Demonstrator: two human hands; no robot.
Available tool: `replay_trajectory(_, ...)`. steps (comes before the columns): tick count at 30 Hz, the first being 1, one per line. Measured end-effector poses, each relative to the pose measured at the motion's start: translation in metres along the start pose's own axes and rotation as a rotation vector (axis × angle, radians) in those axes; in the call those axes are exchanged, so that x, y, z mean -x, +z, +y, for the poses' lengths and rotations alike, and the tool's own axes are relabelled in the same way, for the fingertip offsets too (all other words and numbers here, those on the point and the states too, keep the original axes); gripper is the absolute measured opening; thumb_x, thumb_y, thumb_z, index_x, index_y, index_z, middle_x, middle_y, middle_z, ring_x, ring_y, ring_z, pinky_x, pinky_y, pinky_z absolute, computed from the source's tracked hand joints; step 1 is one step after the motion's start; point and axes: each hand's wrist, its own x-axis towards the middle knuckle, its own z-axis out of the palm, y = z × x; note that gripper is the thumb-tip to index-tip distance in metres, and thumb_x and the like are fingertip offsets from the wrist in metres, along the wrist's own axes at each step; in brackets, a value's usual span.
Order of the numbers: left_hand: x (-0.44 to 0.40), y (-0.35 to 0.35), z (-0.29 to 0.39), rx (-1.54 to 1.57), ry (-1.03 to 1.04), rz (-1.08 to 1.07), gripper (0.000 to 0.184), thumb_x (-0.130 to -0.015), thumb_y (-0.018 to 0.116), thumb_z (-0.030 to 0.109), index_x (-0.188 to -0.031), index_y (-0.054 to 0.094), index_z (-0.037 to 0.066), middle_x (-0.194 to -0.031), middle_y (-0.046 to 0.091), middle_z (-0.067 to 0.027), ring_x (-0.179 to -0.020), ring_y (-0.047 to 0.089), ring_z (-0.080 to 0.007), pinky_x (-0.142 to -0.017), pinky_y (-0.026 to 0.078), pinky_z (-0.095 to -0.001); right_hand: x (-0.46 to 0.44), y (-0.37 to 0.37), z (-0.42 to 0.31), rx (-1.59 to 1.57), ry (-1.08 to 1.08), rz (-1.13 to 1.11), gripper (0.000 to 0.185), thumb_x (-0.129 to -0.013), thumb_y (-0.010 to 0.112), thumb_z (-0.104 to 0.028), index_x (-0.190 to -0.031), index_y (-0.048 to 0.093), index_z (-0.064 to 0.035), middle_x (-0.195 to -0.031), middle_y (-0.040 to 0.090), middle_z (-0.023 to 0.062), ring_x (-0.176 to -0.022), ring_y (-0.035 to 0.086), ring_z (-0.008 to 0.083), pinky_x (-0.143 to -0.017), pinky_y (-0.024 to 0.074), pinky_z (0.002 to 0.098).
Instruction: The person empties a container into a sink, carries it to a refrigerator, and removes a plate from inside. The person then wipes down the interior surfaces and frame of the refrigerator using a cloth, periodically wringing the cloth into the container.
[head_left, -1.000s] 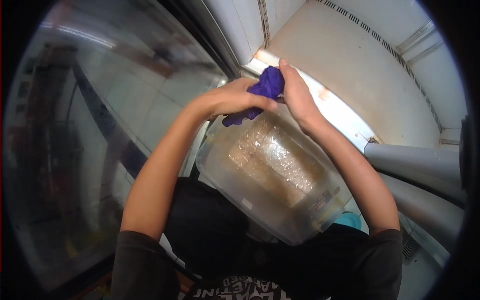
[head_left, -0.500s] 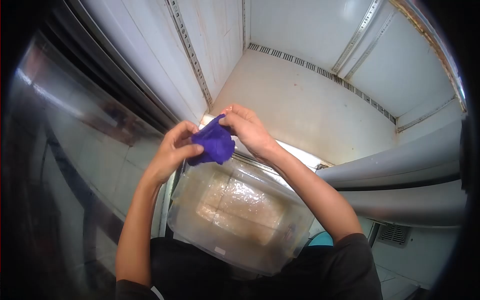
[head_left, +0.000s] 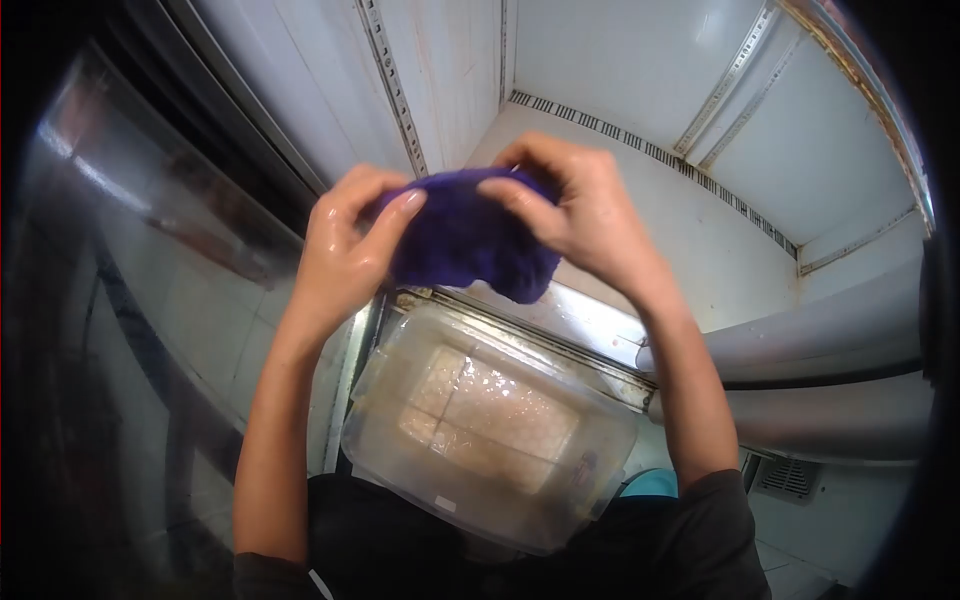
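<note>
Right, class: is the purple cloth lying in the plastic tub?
No, the left hand and the right hand hold the purple cloth up between them, out of the plastic tub.

One tub (head_left: 375,440); above the tub, one left hand (head_left: 345,245), one right hand (head_left: 592,212), one cloth (head_left: 465,240); right of the tub, one grate (head_left: 787,478).

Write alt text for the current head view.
A person's left hand and right hand hold a purple cloth spread between them. A translucent tub of liquid sits nearer the body, in front of an open white-walled cabinet.
</note>
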Motion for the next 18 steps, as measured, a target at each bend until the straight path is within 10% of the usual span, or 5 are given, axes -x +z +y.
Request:
replay_trajectory(4,-0.054,0.008,0.022,-0.273,0.126,-0.046,0.016,-0.093,0.064,0.011,-0.093,0.065,-0.005,-0.080,0.067,-0.0092,-0.074,0.062,-0.0124,-0.070,0.049,-0.0277,-0.017,-0.029,0.006,0.063,0.053,0.173,0.021,-0.090,0.070,-0.021,-0.101,0.069,-0.0023,-0.080,0.072,0.0159,-0.071,0.070,0.0251,-0.067,0.0541,0.0353)
replay_trajectory(7,-0.118,0.041,0.014,-0.429,0.272,-0.026,0.019,-0.086,0.064,0.012,-0.101,0.066,0.000,-0.091,0.070,-0.0194,-0.084,0.066,-0.0370,-0.076,0.052,-0.0413,-0.035,-0.060,0.030,0.298,0.207,0.322,0.025,-0.092,0.068,-0.027,-0.105,0.070,-0.0065,-0.084,0.072,0.0182,-0.078,0.070,0.0294,-0.074,0.0545,0.0371)
replay_trajectory(11,-0.177,0.111,0.022,-0.265,0.240,-0.019,0.024,-0.081,0.063,0.013,-0.105,0.070,0.009,-0.099,0.071,-0.0166,-0.098,0.066,-0.0372,-0.088,0.052,-0.0448,-0.030,-0.101,0.028,0.698,0.253,0.549,0.028,-0.092,0.066,-0.034,-0.106,0.070,-0.0104,-0.091,0.072,0.0220,-0.091,0.069,0.0407,-0.081,0.0541,0.0442)
replay_trajectory(12,-0.180,0.125,0.026,-0.233,0.328,-0.002,0.019,-0.082,0.061,0.008,-0.100,0.067,0.005,-0.095,0.071,-0.0198,-0.090,0.068,-0.0394,-0.081,0.054,-0.0443,-0.025,-0.106,0.020,0.816,0.288,0.551,0.030,-0.095,0.064,-0.035,-0.109,0.067,-0.0088,-0.087,0.070,0.0188,-0.079,0.068,0.0314,-0.073,0.0514,0.0409)
replay_trajectory(18,-0.137,0.203,-0.007,-0.302,0.388,-0.313,0.017,-0.077,0.062,0.005,-0.092,0.063,0.012,-0.100,0.063,-0.0187,-0.097,0.061,-0.0382,-0.082,0.050,-0.0479,0.021,-0.080,0.010,1.195,0.704,-0.033,0.026,-0.093,0.059,-0.024,-0.106,0.068,-0.0038,-0.098,0.071,0.0219,-0.094,0.068,0.0365,-0.084,0.0530,0.0461)
